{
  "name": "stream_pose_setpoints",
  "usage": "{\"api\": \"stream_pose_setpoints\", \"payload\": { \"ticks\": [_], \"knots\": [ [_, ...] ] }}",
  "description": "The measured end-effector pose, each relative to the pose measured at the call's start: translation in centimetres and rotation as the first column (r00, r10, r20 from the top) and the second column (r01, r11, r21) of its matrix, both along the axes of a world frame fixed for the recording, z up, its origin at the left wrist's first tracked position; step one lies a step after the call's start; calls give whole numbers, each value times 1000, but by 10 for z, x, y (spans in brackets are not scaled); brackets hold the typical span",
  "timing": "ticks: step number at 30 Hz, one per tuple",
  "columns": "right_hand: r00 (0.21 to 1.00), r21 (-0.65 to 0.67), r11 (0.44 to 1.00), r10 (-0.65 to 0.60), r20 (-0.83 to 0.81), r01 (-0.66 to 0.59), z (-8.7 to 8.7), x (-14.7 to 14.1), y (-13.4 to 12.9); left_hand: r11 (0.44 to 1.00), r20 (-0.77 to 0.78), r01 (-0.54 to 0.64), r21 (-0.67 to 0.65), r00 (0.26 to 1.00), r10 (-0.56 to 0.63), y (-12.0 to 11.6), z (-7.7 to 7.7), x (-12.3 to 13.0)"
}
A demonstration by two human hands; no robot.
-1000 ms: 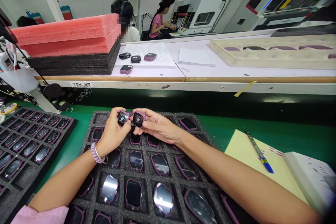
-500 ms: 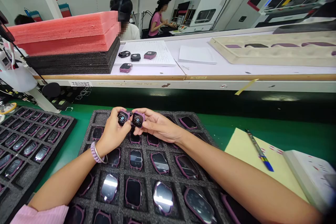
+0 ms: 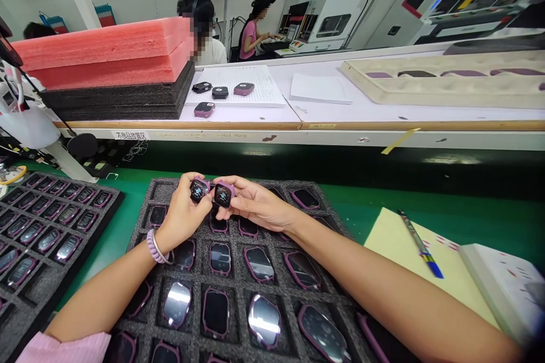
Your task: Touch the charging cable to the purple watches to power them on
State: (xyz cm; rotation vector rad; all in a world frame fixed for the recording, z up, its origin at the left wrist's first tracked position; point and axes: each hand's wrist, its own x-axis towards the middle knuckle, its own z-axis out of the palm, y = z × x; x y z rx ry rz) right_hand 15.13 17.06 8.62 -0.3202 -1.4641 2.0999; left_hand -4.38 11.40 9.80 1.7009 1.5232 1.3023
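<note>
My left hand (image 3: 184,212) pinches a purple watch case (image 3: 198,189) with a lit screen. Right beside it, my right hand (image 3: 255,204) holds a second purple watch case (image 3: 223,194), its screen lit as well. Both screens face me, above the far part of a dark grey foam tray (image 3: 238,312). Several purple-rimmed watch cases lie in the tray's compartments, among them one (image 3: 216,311) with a dark screen and one (image 3: 264,319) reflecting bright light. My forearms hide part of the tray.
Another foam tray (image 3: 111,204) of watch cases lies at left. Yellow paper (image 3: 383,238) with a pen (image 3: 421,245) is at right. The raised shelf (image 3: 272,116) bears red foam (image 3: 106,54), watch cases and a beige tray (image 3: 383,88). People sit beyond.
</note>
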Motion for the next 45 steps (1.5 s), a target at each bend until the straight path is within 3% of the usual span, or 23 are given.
{"api": "stream_pose_setpoints", "payload": {
  "ticks": [33,41,45],
  "knots": [
    [999,15,999,31,-41,-31,-4,0,3,999,6,34,-37,999,-34,1,2,-1],
    [999,-25,1000,-10,-32,9,-6,0,5,998,151,52,-20,987,-48,4,-2,-1],
    [998,-90,994,-65,-12,63,-8,-1,8,959,460,151,-240,888,-25,4,6,1]
  ]
}}
